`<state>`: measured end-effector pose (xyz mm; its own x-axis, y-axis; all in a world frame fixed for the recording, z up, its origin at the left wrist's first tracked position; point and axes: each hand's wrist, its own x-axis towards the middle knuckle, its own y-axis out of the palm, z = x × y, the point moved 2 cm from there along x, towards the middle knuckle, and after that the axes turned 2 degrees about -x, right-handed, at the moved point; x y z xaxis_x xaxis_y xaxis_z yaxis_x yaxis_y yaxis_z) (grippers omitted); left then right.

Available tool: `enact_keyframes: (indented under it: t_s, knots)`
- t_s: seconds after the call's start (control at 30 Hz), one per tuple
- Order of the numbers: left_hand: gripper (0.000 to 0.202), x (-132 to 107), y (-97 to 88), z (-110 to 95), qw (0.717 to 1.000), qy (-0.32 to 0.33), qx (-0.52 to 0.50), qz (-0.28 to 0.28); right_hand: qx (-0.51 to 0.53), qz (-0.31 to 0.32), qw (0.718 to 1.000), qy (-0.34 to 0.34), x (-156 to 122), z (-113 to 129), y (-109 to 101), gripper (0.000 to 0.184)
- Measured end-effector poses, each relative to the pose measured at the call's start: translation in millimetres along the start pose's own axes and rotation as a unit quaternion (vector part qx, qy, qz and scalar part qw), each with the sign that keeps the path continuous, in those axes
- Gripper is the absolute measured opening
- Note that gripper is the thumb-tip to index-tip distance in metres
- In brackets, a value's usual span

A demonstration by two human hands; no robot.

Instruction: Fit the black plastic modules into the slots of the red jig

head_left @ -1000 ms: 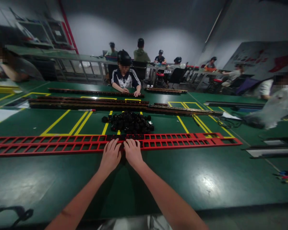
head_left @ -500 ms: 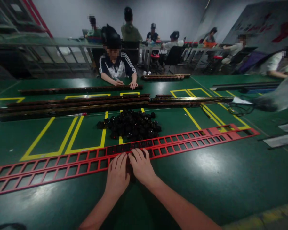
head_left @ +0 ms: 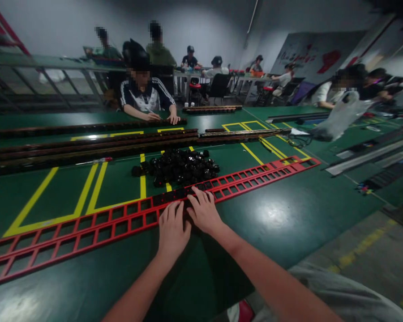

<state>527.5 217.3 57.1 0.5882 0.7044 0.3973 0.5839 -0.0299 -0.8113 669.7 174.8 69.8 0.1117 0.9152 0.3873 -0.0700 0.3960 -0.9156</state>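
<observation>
A long red ladder-like frame (head_left: 302, 164) with two rows of square openings lies slantwise across the green table. Black pieces (head_left: 169, 196) fill several openings of its far row near the middle. My left hand (head_left: 173, 230) rests over the near row, fingers extended and slightly bent. Beside it my right hand (head_left: 206, 210) reaches over the frame just right of the filled openings, fingers apart. Both thumbs and whatever lies under the fingertips are largely hidden. A heap of small shiny black pieces (head_left: 184, 166) sits just beyond the frame.
Long dark strips (head_left: 127, 142) lie behind the heap, with a red-tipped pen-like tool (head_left: 102, 159) near them. Across the table a person (head_left: 147, 96) works on another strip (head_left: 87, 127). A clear plastic bag (head_left: 339, 118) and more strips (head_left: 372, 156) are at right.
The camera view has turned to the right, so the table and people appear shifted left. My right hand has moved slightly farther over the frame, its fingers more spread. My left hand stays at the frame.
</observation>
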Motion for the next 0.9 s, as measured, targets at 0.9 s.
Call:
enact_keyframes:
  t_s: [0.9]
  knots:
    - [0.042,-3.3,1.1,-6.8,0.999,-0.036,-0.009,0.009,0.075,-0.009,0.997,-0.017,-4.4,-9.9,0.3,0.037]
